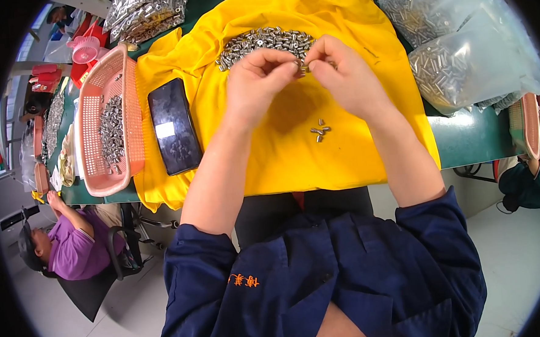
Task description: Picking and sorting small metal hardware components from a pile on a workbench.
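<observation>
My left hand (pixel 260 83) and my right hand (pixel 346 78) meet over a yellow cloth, both with thumb and fingers pinched together. Between their fingertips is a small shiny metal part (pixel 304 69), largely hidden by the fingers. Just beyond the hands lies a pile of small cylindrical metal parts (pixel 266 39), silver in colour. Closer to me, several loose metal parts (pixel 320 131) rest on the yellow cloth (pixel 282 168) below the right hand.
Left of my arm a black phone (pixel 175 127) lies on the cloth, beside a pink plastic basket (pixel 134 108) holding more metal parts. Clear bags of metal parts (pixel 442 68) stand at right, another bag (pixel 146 13) at the far left. A person in purple (pixel 75 246) sits at left.
</observation>
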{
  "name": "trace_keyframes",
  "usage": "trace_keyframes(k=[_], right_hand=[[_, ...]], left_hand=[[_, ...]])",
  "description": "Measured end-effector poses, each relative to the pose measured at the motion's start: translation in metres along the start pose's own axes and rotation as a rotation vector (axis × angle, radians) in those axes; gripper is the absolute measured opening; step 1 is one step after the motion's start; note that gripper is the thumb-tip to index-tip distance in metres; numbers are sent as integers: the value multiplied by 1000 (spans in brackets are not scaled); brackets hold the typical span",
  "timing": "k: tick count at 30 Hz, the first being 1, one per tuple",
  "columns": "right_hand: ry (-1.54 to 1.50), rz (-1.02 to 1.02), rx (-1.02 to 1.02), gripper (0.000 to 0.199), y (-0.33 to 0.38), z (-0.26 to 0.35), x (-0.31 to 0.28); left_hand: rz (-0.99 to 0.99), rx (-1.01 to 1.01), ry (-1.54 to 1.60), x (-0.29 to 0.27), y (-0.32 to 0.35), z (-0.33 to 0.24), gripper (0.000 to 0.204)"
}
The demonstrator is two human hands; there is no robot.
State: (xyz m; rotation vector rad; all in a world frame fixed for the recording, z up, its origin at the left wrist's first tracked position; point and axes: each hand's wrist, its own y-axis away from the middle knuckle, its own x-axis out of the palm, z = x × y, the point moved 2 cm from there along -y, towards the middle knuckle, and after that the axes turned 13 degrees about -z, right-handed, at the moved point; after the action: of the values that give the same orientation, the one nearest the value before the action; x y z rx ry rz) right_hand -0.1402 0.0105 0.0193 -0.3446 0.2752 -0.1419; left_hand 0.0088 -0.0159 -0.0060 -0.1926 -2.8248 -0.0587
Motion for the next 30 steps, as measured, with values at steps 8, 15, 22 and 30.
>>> trace_keyframes(k=[8,15,22,30], right_hand=[[-189,-103,242,7,-9,-8,-14],[-168,-76,209,8,-10,-2,-15],[-196,-85,238,9,-10,-9,-14],[-174,-99,154,8,-10,-9,-14]], left_hand=[[343,395,-917,9,41,-8,13],[294,569,-1060,20,25,-17,13],[199,673,-1391,30,5,0,13],[264,651,-1480,34,1,-5,14]])
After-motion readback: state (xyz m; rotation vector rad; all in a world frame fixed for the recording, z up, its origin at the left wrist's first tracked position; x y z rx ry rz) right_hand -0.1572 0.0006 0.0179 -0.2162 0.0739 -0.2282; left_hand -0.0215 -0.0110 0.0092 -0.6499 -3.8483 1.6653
